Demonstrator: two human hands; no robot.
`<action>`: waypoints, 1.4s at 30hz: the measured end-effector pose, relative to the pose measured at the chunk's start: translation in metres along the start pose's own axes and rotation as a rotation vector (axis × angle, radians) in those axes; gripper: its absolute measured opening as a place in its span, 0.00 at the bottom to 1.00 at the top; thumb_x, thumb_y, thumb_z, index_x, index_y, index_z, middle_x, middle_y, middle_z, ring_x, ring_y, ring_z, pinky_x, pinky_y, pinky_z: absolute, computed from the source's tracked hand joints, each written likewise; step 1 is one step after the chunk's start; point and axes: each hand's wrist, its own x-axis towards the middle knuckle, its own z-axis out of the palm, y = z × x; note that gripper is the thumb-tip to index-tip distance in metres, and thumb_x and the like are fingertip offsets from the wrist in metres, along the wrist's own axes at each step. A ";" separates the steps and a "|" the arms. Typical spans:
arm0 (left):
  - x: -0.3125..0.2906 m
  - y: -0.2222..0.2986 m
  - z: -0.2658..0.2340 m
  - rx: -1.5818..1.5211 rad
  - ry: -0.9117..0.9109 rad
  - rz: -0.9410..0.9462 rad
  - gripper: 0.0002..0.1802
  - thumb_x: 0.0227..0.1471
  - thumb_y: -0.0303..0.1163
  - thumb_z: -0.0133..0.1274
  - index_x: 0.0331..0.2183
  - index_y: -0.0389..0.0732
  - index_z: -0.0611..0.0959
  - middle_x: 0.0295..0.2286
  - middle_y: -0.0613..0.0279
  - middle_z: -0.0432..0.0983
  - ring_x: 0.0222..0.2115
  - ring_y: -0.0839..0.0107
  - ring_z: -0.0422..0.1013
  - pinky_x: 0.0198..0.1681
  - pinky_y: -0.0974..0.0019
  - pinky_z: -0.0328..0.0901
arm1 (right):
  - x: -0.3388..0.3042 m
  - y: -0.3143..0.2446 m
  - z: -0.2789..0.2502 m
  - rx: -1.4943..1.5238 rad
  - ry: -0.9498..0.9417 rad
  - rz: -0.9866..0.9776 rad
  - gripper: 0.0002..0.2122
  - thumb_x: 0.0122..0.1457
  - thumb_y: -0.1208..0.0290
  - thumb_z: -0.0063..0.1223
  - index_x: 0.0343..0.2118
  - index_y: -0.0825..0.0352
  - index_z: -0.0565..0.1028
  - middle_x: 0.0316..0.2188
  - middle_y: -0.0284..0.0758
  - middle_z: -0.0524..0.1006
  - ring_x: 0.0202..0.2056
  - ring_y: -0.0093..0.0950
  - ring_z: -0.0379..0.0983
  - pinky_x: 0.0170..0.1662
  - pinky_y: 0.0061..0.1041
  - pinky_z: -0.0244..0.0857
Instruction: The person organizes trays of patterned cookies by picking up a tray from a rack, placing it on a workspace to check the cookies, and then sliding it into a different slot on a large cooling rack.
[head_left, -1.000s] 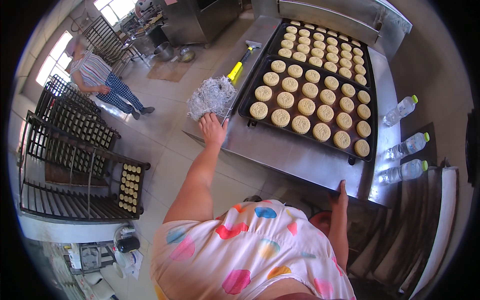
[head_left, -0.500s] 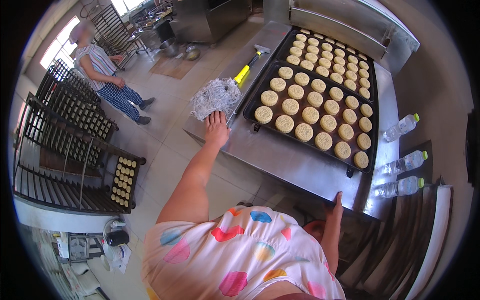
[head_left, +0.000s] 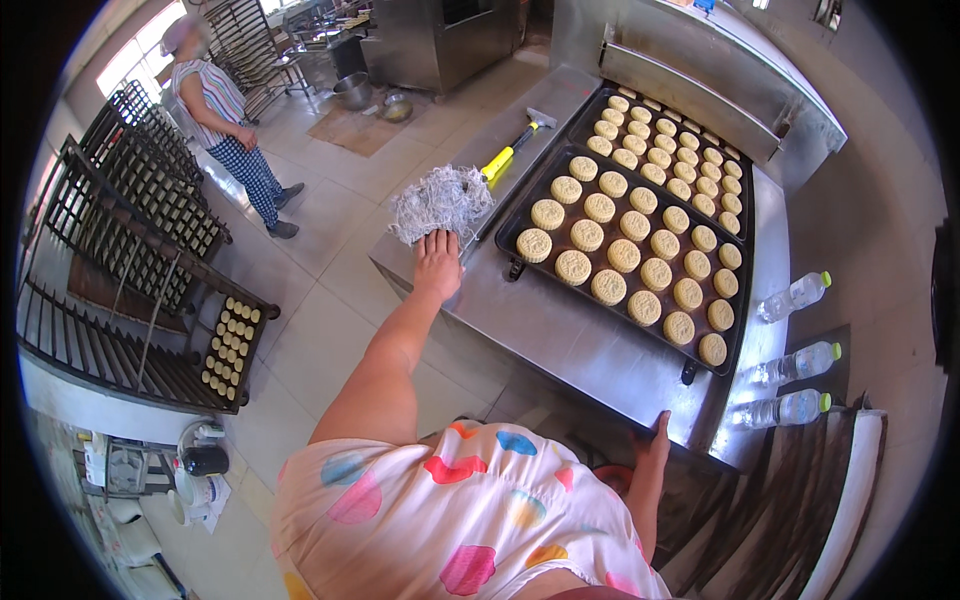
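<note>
My left hand lies flat on the near left corner of the steel counter. Its fingers are stretched out, their tips touching a tangled grey-white bundle of strings. Beyond the bundle rests a scraper with a yellow and black handle. At the counter's front edge is my right hand, thumb up along the edge; its other fingers are hidden. Rows of round, pale, pattern-stamped pastries sit on a dark baking tray. A second filled tray lies behind it.
Three clear bottles with green caps lie at the counter's right side. A metal hood rises behind the trays. Racks with loaded trays stand at the left, near another person. Metal bowls are on the floor at the back.
The view has shifted slightly, so the counter and trays sit a little lower in the picture. Both hands keep their places on the counter; the pastries have not moved.
</note>
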 end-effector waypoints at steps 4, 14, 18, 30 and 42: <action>-0.001 0.000 0.000 0.002 -0.005 -0.006 0.38 0.46 0.42 0.55 0.54 0.36 0.60 0.55 0.51 0.55 0.58 0.58 0.48 0.61 0.52 0.40 | -0.003 0.001 0.005 0.074 -0.010 -0.033 0.22 0.46 0.49 0.62 0.38 0.59 0.71 0.35 0.32 0.73 0.36 0.32 0.68 0.32 0.36 0.65; -0.003 0.001 0.001 0.006 0.008 0.006 0.39 0.45 0.42 0.55 0.54 0.36 0.60 0.55 0.51 0.55 0.58 0.57 0.48 0.60 0.50 0.41 | -0.006 -0.001 0.001 -0.025 0.008 0.014 0.24 0.46 0.46 0.60 0.41 0.57 0.70 0.38 0.30 0.72 0.40 0.32 0.66 0.39 0.40 0.62; -0.001 0.001 0.004 0.015 0.035 0.007 0.39 0.44 0.42 0.56 0.54 0.35 0.60 0.54 0.50 0.56 0.58 0.57 0.49 0.60 0.50 0.42 | 0.004 0.003 -0.002 -0.005 -0.045 0.053 0.25 0.48 0.44 0.57 0.45 0.53 0.70 0.43 0.28 0.69 0.45 0.32 0.62 0.45 0.43 0.58; 0.003 0.001 0.010 0.066 0.008 0.037 0.40 0.44 0.43 0.56 0.55 0.36 0.60 0.55 0.51 0.55 0.58 0.57 0.49 0.60 0.51 0.42 | -0.005 0.002 0.006 -0.046 0.068 -0.002 0.27 0.44 0.44 0.61 0.43 0.56 0.69 0.40 0.32 0.71 0.42 0.33 0.65 0.42 0.41 0.61; 0.004 0.004 0.007 0.071 -0.021 0.032 0.39 0.44 0.42 0.56 0.55 0.37 0.61 0.55 0.51 0.56 0.58 0.57 0.49 0.60 0.51 0.42 | -0.008 0.000 0.008 -0.080 0.089 0.002 0.25 0.46 0.45 0.60 0.42 0.55 0.71 0.38 0.28 0.72 0.39 0.30 0.67 0.39 0.37 0.64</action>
